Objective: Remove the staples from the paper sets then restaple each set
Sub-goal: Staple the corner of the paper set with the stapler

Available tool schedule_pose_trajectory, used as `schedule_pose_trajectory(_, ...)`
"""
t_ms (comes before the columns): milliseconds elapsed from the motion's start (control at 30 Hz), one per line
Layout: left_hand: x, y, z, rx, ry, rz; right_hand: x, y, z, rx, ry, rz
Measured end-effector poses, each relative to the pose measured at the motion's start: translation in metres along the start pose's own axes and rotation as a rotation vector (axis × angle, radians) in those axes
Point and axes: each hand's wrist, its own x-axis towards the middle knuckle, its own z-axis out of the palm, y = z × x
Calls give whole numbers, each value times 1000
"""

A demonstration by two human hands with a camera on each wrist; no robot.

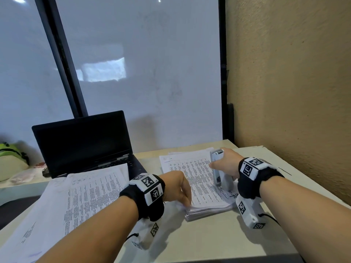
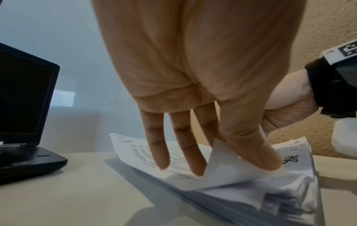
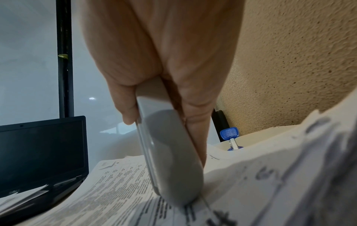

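Surface: pale beige desk (image 1: pixel 199 242) against a frosted window.
Paper: thick printed stack (image 1: pixel 199 179) right of a black laptop (image 1: pixel 81 143).
Left hand (image 1: pixel 176 188): pinching the stack's near corner sheet.
Right hand (image 1: pixel 226 162): wrapped around a grey stapler (image 1: pixel 218 171), held on the stack.

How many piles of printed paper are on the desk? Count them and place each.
2. One stack of paper lies under both hands, the left hand lifting its near corner. A looser pile spreads over the laptop's front. Others may be hidden.

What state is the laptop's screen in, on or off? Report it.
Off, or at least dark: the open laptop shows a black screen in all three views.
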Motion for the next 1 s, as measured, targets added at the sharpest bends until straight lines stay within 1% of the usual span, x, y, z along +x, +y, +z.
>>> schedule_pose_trajectory(67,0,-2,0,45,8,2,0,0,0,0,9,4)
schedule_pose_trajectory(167,1,-7,3,194,34,-7,1,1,0,13,20,8)
schedule_pose_trajectory(267,2,-11,4,321,111,-11,1,0,0,22,1,22)
schedule_pose_trajectory(333,0,-16,3,359,143,-28,1,-1,0,22,-11,24)
schedule_pose_trajectory(367,-1,-18,3,366,128,-44,1,-1,-1,22,-13,22)
schedule_pose_trajectory(467,-4,-20,5,354,45,-51,1,-3,-1,8,-13,14)
schedule_pose_trajectory(567,-6,-17,4,335,32,-16,-1,-4,-1,5,-6,17)
schedule_pose_trajectory(667,-5,-16,-2,284,90,-6,-2,-6,-1,1,-5,22)
schedule_pose_trajectory(800,-1,-14,-8,191,280,9,-6,-8,-1,-20,-5,21)
schedule_pose_trajectory(867,0,-11,-7,192,337,-59,-7,-9,-2,-15,-2,16)
schedule_pose_trajectory(933,2,-7,-6,200,310,-151,-8,-9,-2,-18,-1,13)
schedule_pose_trajectory(967,2,-7,-5,183,279,-173,-9,-9,-2,-19,-2,14)
schedule_pose_trajectory(1000,2,-7,-3,151,254,-168,-10,-10,-2,-17,-5,17)
